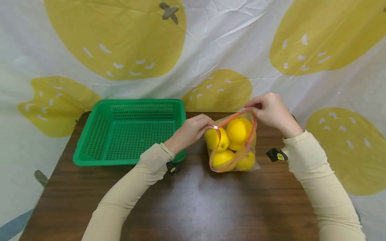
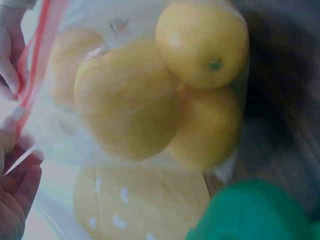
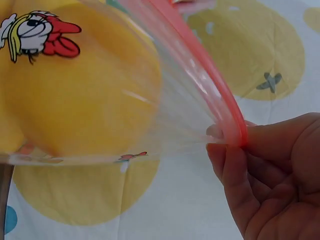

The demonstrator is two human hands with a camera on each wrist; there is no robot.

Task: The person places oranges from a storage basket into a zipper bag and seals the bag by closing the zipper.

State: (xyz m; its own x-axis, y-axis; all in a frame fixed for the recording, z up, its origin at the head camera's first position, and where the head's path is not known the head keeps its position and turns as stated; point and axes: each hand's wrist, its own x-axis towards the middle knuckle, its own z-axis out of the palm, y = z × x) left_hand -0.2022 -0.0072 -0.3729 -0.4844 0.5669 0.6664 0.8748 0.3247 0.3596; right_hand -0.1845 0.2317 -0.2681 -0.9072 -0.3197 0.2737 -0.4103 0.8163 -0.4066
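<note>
A clear zip bag (image 1: 233, 155) with a red zip strip (image 3: 220, 90) stands on the table, its mouth spread apart. Several round yellow fruits, orange-like (image 1: 239, 130), fill it. My left hand (image 1: 193, 130) pinches the white slider (image 1: 215, 127) at the left end of the strip. At the far right corner, thumb and fingers of my right hand (image 1: 269, 108) grip the strip's end, also plain in the right wrist view. A green stem mark shows on one fruit (image 2: 202, 45) in the left wrist view. Printed on the bag is a cartoon figure (image 3: 37, 35).
Left of the bag stands a green plastic basket (image 1: 129, 162) with slatted walls; my left forearm passes over its near right corner. The brown wooden table (image 1: 196, 204) runs back to a white cloth (image 1: 217, 33) with yellow fruit prints hanging behind it.
</note>
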